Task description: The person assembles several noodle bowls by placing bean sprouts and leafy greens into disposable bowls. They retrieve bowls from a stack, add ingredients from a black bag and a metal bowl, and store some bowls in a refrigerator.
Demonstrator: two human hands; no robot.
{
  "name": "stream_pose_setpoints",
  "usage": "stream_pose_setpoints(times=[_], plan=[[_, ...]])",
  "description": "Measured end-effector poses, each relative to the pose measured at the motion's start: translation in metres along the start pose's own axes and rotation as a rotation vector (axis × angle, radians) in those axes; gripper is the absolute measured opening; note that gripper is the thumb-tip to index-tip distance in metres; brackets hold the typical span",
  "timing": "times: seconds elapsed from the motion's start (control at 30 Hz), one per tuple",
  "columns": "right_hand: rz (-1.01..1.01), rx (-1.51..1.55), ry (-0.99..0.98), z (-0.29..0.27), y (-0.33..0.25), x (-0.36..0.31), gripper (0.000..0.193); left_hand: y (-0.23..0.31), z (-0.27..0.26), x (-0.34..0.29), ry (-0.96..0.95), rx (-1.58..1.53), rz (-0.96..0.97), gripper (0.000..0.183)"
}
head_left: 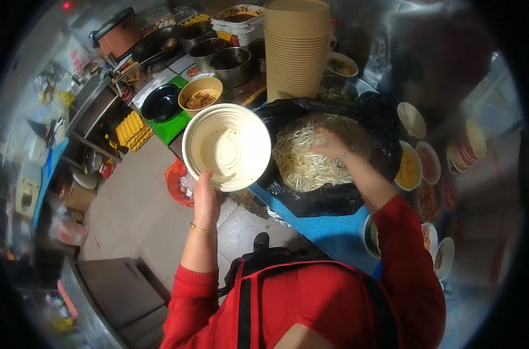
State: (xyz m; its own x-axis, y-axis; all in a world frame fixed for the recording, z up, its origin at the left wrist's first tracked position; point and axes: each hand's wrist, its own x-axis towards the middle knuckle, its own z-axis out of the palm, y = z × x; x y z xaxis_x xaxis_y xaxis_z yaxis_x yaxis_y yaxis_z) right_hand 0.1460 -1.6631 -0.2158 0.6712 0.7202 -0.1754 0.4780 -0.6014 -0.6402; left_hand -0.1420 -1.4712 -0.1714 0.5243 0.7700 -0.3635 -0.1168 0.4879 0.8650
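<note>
My left hand [206, 200] grips the near rim of a cream-coloured round bowl [226, 148], thumb over the edge. The bowl is tilted toward me; only a few small specks show inside it. To its right, a black plastic bag [328, 203] lies spread open around a heap of pale bean sprouts [302, 163]. My right hand [332, 145], with a bracelet at the wrist, reaches over the heap and touches the sprouts. Its thumb and fingers look spread apart, their tips partly lost among the sprouts.
A tall stack of brown paper bowls [296, 52] stands behind the bag. Left of it are a paper bowl with brown food [200, 96], a black bowl [161, 103] and metal pots [231, 64]. Bowls of toppings, one with yellow pieces [408, 167], line the right side. A red bag [178, 183] sits below.
</note>
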Motion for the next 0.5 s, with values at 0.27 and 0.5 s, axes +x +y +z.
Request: stream_pose_setpoints(times=[0.27, 0.5], plan=[[0.193, -0.549, 0.051, 0.035, -0.037, -0.028, 0.087, 0.004, 0.014, -0.006, -0.215, 0.204, 0.227, 0.054], [0.072, -0.284, 0.024, 0.027, -0.011, -0.022, 0.061, 0.0, 0.078, -0.003, -0.22, 0.94, 0.672, 0.062]])
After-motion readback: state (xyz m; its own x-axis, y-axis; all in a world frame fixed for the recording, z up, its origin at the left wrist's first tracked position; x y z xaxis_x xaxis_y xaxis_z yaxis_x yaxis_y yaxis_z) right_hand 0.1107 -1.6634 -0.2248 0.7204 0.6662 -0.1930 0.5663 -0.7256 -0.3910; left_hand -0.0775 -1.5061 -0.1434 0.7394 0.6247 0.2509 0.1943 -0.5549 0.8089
